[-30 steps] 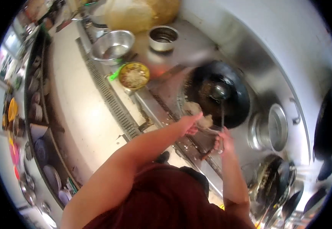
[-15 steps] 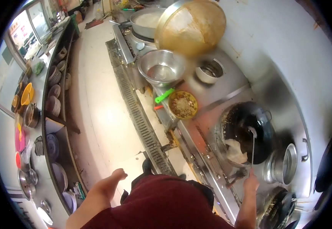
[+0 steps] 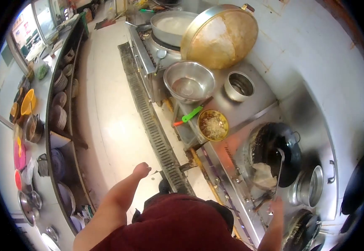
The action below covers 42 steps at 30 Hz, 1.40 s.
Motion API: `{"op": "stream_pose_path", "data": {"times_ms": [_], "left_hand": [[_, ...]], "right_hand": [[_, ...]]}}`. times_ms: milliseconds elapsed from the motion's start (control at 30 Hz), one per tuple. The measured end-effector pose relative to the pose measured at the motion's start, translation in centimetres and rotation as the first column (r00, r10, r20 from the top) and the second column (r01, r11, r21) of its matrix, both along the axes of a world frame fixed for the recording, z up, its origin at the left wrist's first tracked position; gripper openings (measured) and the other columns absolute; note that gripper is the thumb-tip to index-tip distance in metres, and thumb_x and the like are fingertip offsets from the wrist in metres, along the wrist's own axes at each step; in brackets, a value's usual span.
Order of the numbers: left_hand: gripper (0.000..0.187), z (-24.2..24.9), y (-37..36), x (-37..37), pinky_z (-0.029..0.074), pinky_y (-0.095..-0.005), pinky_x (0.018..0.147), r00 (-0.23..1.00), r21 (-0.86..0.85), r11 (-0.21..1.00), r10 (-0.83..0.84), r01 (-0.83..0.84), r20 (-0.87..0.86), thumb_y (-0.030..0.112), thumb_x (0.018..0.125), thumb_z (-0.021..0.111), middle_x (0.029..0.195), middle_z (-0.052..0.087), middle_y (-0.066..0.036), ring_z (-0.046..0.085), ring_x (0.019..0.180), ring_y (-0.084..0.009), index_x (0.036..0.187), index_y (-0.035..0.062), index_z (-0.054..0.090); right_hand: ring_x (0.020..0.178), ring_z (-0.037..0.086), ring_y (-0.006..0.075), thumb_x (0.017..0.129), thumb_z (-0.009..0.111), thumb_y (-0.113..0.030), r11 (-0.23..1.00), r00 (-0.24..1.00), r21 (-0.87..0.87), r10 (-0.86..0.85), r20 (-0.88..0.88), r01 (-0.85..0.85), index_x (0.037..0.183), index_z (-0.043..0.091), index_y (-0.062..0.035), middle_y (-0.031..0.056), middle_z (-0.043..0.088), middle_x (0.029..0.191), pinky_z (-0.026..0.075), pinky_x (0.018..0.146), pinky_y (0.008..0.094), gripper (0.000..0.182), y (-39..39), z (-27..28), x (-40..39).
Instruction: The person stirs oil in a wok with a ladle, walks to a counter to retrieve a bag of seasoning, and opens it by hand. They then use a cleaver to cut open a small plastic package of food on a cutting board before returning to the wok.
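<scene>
My right hand (image 3: 276, 206) grips the long handle of a metal ladle (image 3: 280, 167) whose bowl rests inside the black wok (image 3: 279, 148) on the stove. A pale cloth (image 3: 263, 175) lies on the wok's near rim. My left hand (image 3: 141, 169) hangs out over the floor to my left, fingers curled, holding nothing and touching nothing. A yellow bowl of chopped bits (image 3: 213, 124) sits on the counter beyond the wok.
A steel mixing bowl (image 3: 189, 81), a small steel pot (image 3: 239, 85) and a large leaning lid (image 3: 220, 37) stand farther along the stove. A floor drain grate (image 3: 148, 113) runs beside it. Shelves of stacked bowls (image 3: 58, 108) line the left. Another steel pot (image 3: 311, 184) sits right of the wok.
My left hand let go of the cloth at the wok and swung out left over the floor. My head turned, so the stove shifted right and down in view.
</scene>
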<state>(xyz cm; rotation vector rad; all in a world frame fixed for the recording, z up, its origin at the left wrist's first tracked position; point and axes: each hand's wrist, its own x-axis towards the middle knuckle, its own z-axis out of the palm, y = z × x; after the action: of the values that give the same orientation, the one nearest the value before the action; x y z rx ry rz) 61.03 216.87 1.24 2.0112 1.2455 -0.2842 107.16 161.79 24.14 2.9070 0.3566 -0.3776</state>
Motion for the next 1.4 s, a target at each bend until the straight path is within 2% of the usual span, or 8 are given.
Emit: {"op": "stream_pose_path", "data": {"times_ms": [67, 167, 300, 467, 800, 1200, 1233, 1400], "left_hand": [[0.042, 0.3, -1.6, 0.5, 0.048, -0.0422, 0.088, 1.000, -0.012, 1.000, 0.012, -0.011, 0.027, 0.037, 0.082, 0.057, 0.104, 0.064, -0.023, 0.061, 0.100, -0.0373, 0.099, -0.0010, 0.065], [0.044, 1.3, -4.3, 0.1, 0.048, -0.0426, 0.089, 0.999, -0.058, 0.998, -0.037, 0.036, -0.025, 0.039, 0.083, 0.057, 0.106, 0.064, -0.022, 0.060, 0.102, -0.0374, 0.104, 0.0012, 0.064], [0.045, 2.3, -6.0, -2.3, 0.047, -0.0424, 0.091, 0.982, -0.109, 0.989, -0.113, 0.097, -0.150, 0.038, 0.083, 0.059, 0.110, 0.064, -0.021, 0.059, 0.106, -0.0364, 0.110, 0.0026, 0.064], [0.042, 2.0, -3.5, -6.0, 0.048, -0.0424, 0.090, 0.961, -0.094, 0.996, -0.030, 0.005, -0.274, 0.036, 0.081, 0.060, 0.109, 0.064, -0.020, 0.060, 0.105, -0.0351, 0.105, 0.0019, 0.066], [0.039, 0.3, 11.8, -9.6, 0.049, -0.0440, 0.086, 0.996, -0.032, 0.996, 0.085, -0.086, -0.031, 0.036, 0.083, 0.056, 0.106, 0.063, -0.020, 0.061, 0.097, -0.0378, 0.097, 0.0017, 0.066], [0.038, -8.5, 42.6, -22.9, 0.047, -0.0417, 0.088, 0.983, -0.014, 0.988, 0.153, -0.155, -0.103, 0.030, 0.076, 0.057, 0.100, 0.065, -0.025, 0.059, 0.100, -0.0388, 0.089, -0.0039, 0.068], [0.037, -6.8, 45.5, -20.9, 0.049, -0.0422, 0.083, 0.863, -0.187, 0.843, 0.501, -0.504, -0.066, 0.030, 0.077, 0.058, 0.093, 0.067, -0.024, 0.064, 0.088, -0.0357, 0.089, -0.0039, 0.067], [0.034, -4.2, 58.6, -10.6, 0.051, -0.0373, 0.065, 0.772, -0.358, 0.732, 0.634, -0.580, 0.044, 0.024, 0.081, 0.060, 0.080, 0.067, -0.019, 0.066, 0.070, -0.0245, 0.094, -0.0063, 0.064]], "right_hand": [[0.066, 0.063, 0.0304, 0.082, 0.062, -0.009, 0.473, 0.728, 0.560, -0.346, -0.592, 0.680, 0.111, 0.047, -0.0045, 0.0153, 0.061, 0.083, 0.055, 0.052, 0.0457, 0.034, 0.3, 0.1, 0.0], [0.051, 0.055, 0.0233, 0.079, 0.062, 0.000, 0.425, 0.736, 0.614, -0.236, -0.634, 0.665, 0.111, 0.047, -0.0075, 0.0097, 0.054, 0.073, 0.049, 0.035, 0.0378, 0.035, 0.8, 0.5, -0.2], [0.070, 0.062, 0.0281, 0.080, 0.064, -0.004, 0.614, 0.795, 0.532, -0.296, -0.530, 0.583, 0.119, 0.046, -0.0045, 0.0150, 0.059, 0.087, 0.057, 0.059, 0.0453, 0.043, 1.0, 0.3, -0.1], [0.103, 0.060, 0.0347, 0.078, 0.065, -0.005, 0.878, 0.882, 0.376, 0.101, 0.461, -0.296, 0.127, 0.050, 0.0007, 0.0240, 0.061, 0.113, 0.044, 0.095, 0.0363, 0.052, 7.5, 1.9, -1.3], [0.103, 0.056, 0.0337, 0.078, 0.067, -0.018, 0.507, 0.745, 0.658, 0.654, 0.128, -0.558, 0.109, 0.063, -0.0070, 0.0147, 0.059, 0.110, 0.045, 0.092, 0.0390, 0.033, 47.1, 3.3, -17.9], [0.099, 0.060, 0.0325, 0.080, 0.067, -0.020, 0.554, 0.681, 0.675, 0.725, -0.103, -0.487, 0.108, 0.064, -0.0046, 0.0158, 0.062, 0.105, 0.048, 0.085, 0.0379, 0.032, 76.7, 1.6, -26.1], [0.097, 0.061, 0.0303, 0.080, 0.067, -0.019, 0.592, 0.703, 0.732, 0.676, -0.222, -0.338, 0.107, 0.064, -0.0041, 0.0155, 0.062, 0.104, 0.049, 0.083, 0.0367, 0.031, 78.8, 1.3, -26.0], [0.088, 0.064, 0.0222, 0.082, 0.068, -0.016, 0.560, 0.685, 0.821, 0.641, -0.345, -0.110, 0.107, 0.064, -0.0029, 0.0132, 0.064, 0.099, 0.051, 0.077, 0.0320, 0.029, 91.2, -0.2, -23.5]]}}
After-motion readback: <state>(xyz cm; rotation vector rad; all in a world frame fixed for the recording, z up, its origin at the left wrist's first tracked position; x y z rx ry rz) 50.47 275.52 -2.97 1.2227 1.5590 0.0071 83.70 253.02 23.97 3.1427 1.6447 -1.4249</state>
